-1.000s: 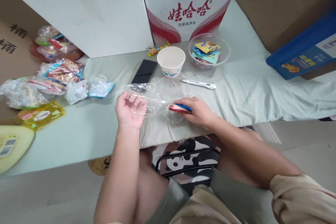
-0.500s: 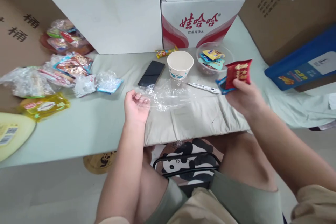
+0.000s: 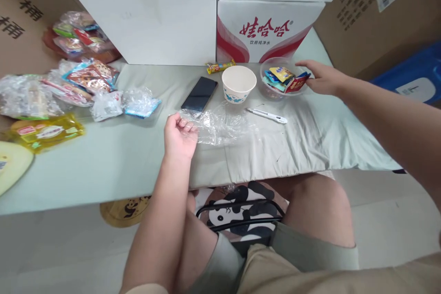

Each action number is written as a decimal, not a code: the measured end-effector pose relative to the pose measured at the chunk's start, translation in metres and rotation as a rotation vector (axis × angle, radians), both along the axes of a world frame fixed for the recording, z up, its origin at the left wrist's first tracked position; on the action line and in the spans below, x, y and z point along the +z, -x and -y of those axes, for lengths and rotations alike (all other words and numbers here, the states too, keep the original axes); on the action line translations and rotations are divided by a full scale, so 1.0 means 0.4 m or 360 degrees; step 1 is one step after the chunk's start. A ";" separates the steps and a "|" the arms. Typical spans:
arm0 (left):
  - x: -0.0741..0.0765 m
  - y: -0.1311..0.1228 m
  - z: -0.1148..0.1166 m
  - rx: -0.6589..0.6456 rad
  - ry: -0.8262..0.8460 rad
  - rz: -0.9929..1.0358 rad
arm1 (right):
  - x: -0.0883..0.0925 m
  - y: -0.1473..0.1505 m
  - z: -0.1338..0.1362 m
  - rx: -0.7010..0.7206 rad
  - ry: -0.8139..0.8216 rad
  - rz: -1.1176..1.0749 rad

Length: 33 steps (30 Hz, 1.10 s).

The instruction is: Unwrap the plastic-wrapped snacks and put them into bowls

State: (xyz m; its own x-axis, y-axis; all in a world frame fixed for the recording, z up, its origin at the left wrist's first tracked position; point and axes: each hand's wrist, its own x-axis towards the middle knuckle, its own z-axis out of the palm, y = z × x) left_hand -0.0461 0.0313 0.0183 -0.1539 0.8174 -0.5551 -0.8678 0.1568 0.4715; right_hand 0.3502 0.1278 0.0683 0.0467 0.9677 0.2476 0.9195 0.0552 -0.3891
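Note:
My left hand [image 3: 182,137] is closed, its curled fingers holding one end of a clear plastic bag [image 3: 220,126] that lies crumpled on the cloth. Over the right rim of a clear plastic bowl [image 3: 272,94], my right hand [image 3: 322,78] has thumb and forefinger apart. A red snack packet [image 3: 296,83] leans inside that bowl, close by the thumb, with a dark blue packet partly hidden behind it. Yellow and light blue packets [image 3: 280,74] lie beside them. To the bowl's left stands a white paper bowl [image 3: 239,83] with a blue pattern.
A phone [image 3: 200,94] and a white utility knife [image 3: 267,115] lie near the paper bowl. Behind it is a yellow snack stick [image 3: 220,66]. Several wrapped snacks [image 3: 91,76] are heaped at left. White boxes [image 3: 255,32] line the back; a brown carton [image 3: 361,23] stands right.
My right hand has moved forward to the clear bowl, and the red and blue packets it held are now in there. My left hand stays on the plastic bag. The view has shifted slightly.

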 end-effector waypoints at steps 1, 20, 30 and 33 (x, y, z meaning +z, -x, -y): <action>0.001 0.001 0.000 0.0003 0.0004 0.0000 | -0.008 0.004 0.004 0.0031 0.0064 0.0069; -0.006 0.001 0.009 -0.0247 0.0011 -0.0210 | -0.064 0.171 0.244 0.0624 -0.0340 0.0143; -0.018 -0.015 0.036 -0.0571 -0.0115 -0.0807 | -0.187 0.364 0.213 0.0932 0.0121 0.0382; -0.035 0.012 0.034 -0.0481 -0.0127 -0.1141 | -0.184 0.324 0.287 0.0875 -0.0036 0.0430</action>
